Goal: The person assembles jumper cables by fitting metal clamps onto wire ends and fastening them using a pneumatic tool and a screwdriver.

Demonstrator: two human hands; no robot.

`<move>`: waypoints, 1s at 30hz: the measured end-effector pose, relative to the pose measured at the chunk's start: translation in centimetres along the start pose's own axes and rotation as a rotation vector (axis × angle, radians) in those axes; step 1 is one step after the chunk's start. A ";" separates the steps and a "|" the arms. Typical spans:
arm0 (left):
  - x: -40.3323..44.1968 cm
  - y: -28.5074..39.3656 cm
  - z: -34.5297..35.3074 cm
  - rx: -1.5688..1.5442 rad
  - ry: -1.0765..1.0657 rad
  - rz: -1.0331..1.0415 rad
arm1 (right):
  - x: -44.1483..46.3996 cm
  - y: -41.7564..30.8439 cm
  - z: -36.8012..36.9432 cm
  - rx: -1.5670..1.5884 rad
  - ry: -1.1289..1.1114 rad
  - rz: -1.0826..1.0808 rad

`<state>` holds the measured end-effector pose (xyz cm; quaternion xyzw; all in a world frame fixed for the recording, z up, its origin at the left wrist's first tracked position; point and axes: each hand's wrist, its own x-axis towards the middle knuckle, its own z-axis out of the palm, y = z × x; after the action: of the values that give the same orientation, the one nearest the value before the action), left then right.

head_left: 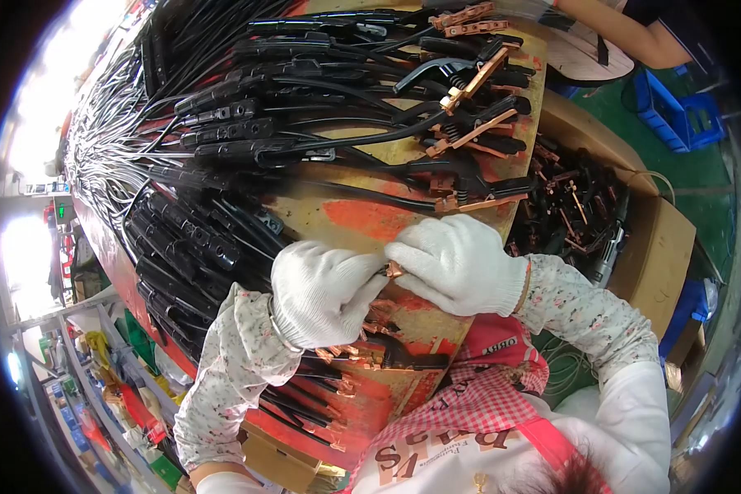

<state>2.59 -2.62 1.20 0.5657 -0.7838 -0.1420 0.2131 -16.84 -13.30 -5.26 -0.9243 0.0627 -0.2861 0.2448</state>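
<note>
Both my hands wear white knitted gloves and meet over the near part of the table. My right hand [453, 263] is closed, its fingertips pinching a small copper-coloured metal piece [395, 269]. My left hand [325, 288] is closed too, fingertips against the other side of this piece; what lies inside its grip is hidden. Just beyond the hands lies a black-handled welding clamp [461, 185] with copper jaws, on a black cable. Another black clamp handle [403, 354] and several copper cable ends [337, 354] lie on the near side, partly under my left hand.
Bundles of black cables [107, 152] with black holders [230, 132] cover the table's left and far side. A cardboard box [667, 255] of copper clamp parts stands against the right table edge. Blue crates [675, 115] sit on the floor. A co-worker's arm [617, 29] shows at upper right.
</note>
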 end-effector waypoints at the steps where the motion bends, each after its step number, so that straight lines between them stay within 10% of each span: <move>1: 0.0 0.0 -0.1 -0.012 0.015 -0.002 | 0.0 0.1 0.1 0.003 0.006 -0.012; 17: -0.1 -0.8 1.1 0.008 0.002 0.039 | -1.2 -0.9 -2.1 -0.028 0.091 0.095; 23: 0.3 -0.1 1.1 -0.019 -0.061 -0.075 | -20.1 2.9 -6.4 -0.715 0.470 1.231; 25: 0.3 0.1 1.5 0.003 -0.028 -0.072 | -26.2 2.8 -7.8 -0.530 0.348 1.638; 27: 0.3 0.0 2.0 0.045 0.000 -0.057 | -29.7 3.8 -6.2 -0.552 0.514 1.610; 29: 0.2 0.1 2.1 0.072 0.032 -0.018 | -31.0 4.7 -5.9 0.775 0.849 1.653; 30: 0.1 0.0 2.3 0.070 0.038 -0.024 | -28.5 4.4 -5.2 0.706 0.991 1.634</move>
<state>1.42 -2.71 -0.81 0.5846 -0.7774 -0.1063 0.2063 -43.27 -12.01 -17.90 -0.2512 0.6810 -0.3842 0.5706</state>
